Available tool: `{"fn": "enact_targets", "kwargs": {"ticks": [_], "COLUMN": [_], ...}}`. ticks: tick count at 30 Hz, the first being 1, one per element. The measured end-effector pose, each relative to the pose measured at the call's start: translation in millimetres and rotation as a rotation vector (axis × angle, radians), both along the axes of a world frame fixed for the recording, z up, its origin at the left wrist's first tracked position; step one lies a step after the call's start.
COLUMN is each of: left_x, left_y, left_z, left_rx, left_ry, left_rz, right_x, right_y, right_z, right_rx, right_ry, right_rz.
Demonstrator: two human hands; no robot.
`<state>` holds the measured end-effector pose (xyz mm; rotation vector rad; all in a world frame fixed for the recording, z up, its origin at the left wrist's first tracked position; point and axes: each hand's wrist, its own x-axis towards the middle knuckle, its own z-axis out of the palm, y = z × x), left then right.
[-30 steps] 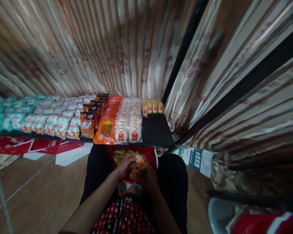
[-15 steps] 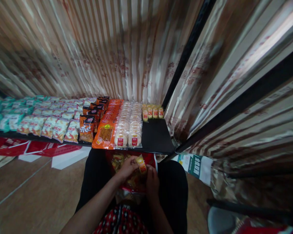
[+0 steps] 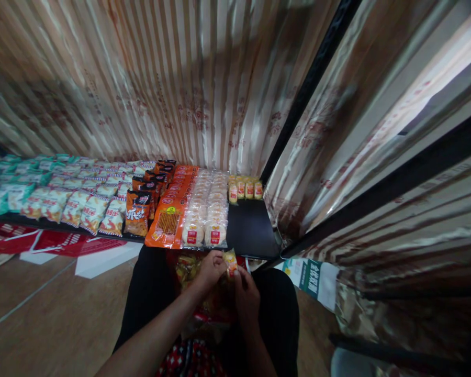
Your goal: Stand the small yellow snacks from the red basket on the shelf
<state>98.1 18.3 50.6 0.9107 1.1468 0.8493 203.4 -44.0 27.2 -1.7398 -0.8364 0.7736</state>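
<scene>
though blurred, snack packet between fingers

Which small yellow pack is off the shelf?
The pack held between left hand and right hand; the others stand in a row at the back of the shelf.
</scene>
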Motion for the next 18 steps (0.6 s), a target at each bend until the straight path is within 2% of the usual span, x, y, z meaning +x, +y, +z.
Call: {"fn": "enact_targets", "kwargs": {"ticks": [6, 12, 18], "left_x": [13, 21, 33], "left_y": [6, 9, 18], "left_z": [8.7, 14.2, 23.5], "left_rx": [0.020, 0.134, 0.183], "left_ry": [0.052, 0.206, 0.181], "left_rz": [-0.014, -0.093, -0.124], "right_x": [10, 21, 30], "right_y": [12, 25, 38], "right_z": [6.4, 11.8, 16.0], "right_rx": [0.070, 0.135, 0.101], "right_ry": [0.029, 0.126, 0.100], "right_rz": [-0.103, -0.080, -0.067]}}
